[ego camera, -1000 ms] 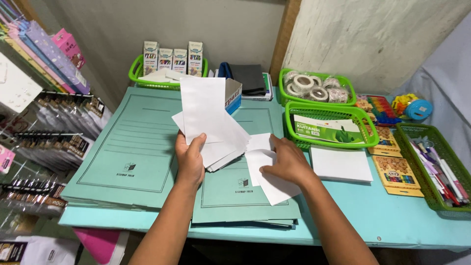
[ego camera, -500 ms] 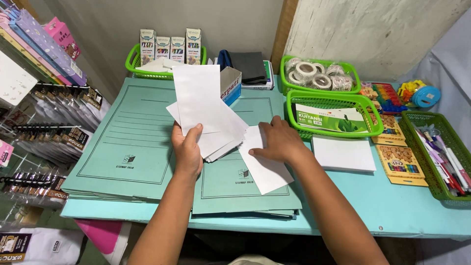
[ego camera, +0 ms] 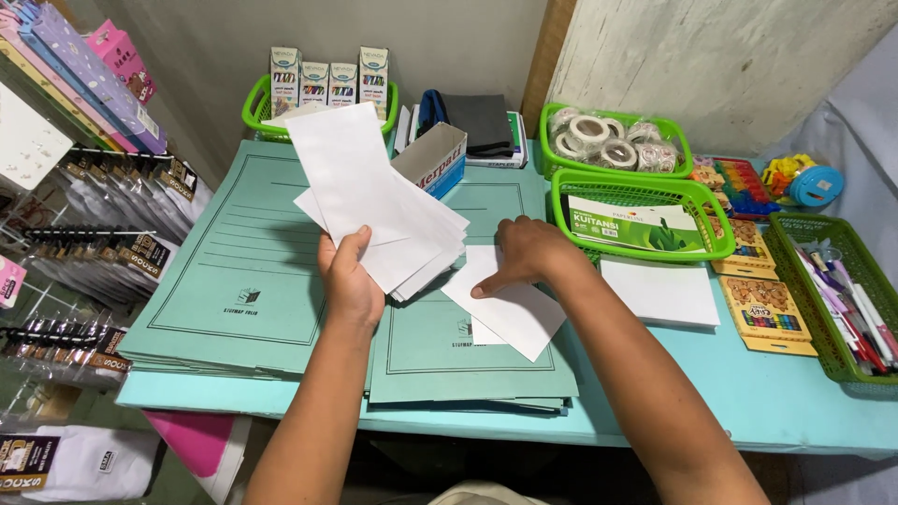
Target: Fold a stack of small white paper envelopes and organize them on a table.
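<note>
Fingers [ego camera: 482, 292] pin envelope [ego camera: 510, 313] lying diagonally.

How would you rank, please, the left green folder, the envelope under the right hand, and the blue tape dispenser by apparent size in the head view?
1. Left green folder, by far the largest.
2. Envelope under the right hand.
3. Blue tape dispenser, smallest; it lies farther from the camera, so its true size is less sure.

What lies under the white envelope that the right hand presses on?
The right hand presses a white envelope onto a green folder topping a stack; another white sheet peeks beneath. The folder's covered part is hidden.
</note>
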